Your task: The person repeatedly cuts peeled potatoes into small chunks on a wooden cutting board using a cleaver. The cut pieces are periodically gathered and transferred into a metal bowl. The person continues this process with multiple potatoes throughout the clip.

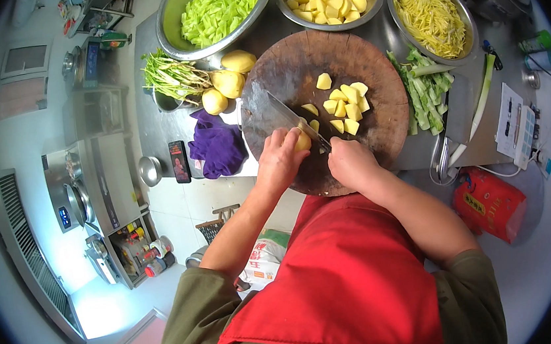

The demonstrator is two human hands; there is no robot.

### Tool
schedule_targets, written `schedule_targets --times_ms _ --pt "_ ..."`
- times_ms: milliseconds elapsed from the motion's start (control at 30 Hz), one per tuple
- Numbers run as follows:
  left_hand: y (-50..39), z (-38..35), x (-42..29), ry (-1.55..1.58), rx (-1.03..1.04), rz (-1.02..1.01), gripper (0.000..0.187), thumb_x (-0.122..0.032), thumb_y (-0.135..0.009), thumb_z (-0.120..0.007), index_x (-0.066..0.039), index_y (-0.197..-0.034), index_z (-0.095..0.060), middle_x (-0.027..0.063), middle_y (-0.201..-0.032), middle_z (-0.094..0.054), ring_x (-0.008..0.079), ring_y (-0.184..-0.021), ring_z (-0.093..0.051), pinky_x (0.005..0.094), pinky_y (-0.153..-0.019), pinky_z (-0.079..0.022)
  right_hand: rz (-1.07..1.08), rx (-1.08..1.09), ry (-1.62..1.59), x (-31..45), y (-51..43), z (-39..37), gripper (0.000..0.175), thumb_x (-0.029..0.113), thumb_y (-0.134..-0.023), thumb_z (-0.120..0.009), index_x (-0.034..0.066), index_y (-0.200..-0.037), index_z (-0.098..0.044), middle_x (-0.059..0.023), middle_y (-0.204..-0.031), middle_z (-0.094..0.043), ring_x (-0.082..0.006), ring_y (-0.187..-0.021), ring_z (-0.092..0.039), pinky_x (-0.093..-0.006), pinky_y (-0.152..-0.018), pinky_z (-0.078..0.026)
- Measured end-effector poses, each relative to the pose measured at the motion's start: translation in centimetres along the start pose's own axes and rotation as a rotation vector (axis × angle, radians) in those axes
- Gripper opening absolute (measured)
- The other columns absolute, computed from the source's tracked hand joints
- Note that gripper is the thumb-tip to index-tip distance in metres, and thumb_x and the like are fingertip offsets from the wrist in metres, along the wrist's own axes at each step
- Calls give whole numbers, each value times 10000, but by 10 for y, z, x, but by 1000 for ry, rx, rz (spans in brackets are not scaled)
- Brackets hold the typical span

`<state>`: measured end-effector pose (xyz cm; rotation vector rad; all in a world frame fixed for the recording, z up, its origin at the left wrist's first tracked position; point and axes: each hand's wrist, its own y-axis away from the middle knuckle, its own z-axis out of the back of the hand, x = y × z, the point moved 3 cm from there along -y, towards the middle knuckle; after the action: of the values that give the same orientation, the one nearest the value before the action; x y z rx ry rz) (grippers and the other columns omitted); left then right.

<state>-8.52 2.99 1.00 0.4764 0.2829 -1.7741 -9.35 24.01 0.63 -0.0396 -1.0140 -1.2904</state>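
On a round wooden chopping block [285,66], my left hand [278,159] grips a peeled potato [303,142] near the block's left front. My right hand [352,162] is closed around the handle of a cleaver [279,111], whose broad blade slants up to the left against the potato. Part of the potato is hidden by my fingers and the blade. Cut potato chunks [351,102] lie in a loose group right of the blade, with a single piece [324,81] above them and a thin slice [310,109] close to the cleaver.
Beyond the block stand metal bowls of sliced green vegetable [163,28], potato chunks [375,15] and yellow shreds [470,36]. Whole peeled potatoes [228,83], a purple cloth [216,145] and a phone [179,161] lie left. Leafy stalks [424,90] and a green onion [481,97] lie right.
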Motion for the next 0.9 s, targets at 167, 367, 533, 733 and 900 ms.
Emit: schedule_targets --times_ms 167,367,533,733,900 --pt "-9 16 17 -8 122 -201 623 -143 -845 -943 -98 -1415 -696 175 -1398 -688 443 -1250 -679 491 -1062 -593 8 -23 17 -17 17 15 148 145 -1050 -638 3 -1063 -676 -310 -934 -782 -534 -925 -776 -635 -845 -619" --pt "0 22 20 24 18 -66 556 -142 -903 -914 -114 -1414 -699 170 -1474 -650 431 -1331 -647 498 -1079 -596 61 -123 34 -7 46 26 170 183 -1073 -659 23 -1016 -639 -268 -833 -773 -516 -806 -772 -634 -760 -628" --pt "-1 18 12 -55 12 -28 494 -187 -934 -895 -157 -1394 -719 165 -1407 -659 439 -1249 -658 520 -1001 -613 108 -117 39 1 54 20 166 177 -1074 -662 24 -1017 -630 -264 -822 -772 -505 -811 -781 -630 -742 -630" --pt "-6 20 12 -55 4 -62 481 -192 -919 -910 -146 -1359 -725 160 -1344 -667 451 -1181 -650 517 -1002 -584 34 -69 -14 5 57 10 182 194 -1075 -660 22 -1034 -617 -283 -805 -747 -529 -797 -752 -650 -757 -607" --pt "-5 17 16 -32 -7 -64 481 -182 -912 -912 -144 -1355 -727 169 -1324 -668 451 -1167 -649 520 -997 -580 54 -97 -20 10 51 2 120 109 -1040 -650 2 -1005 -610 -298 -807 -761 -527 -809 -779 -639 -760 -638"
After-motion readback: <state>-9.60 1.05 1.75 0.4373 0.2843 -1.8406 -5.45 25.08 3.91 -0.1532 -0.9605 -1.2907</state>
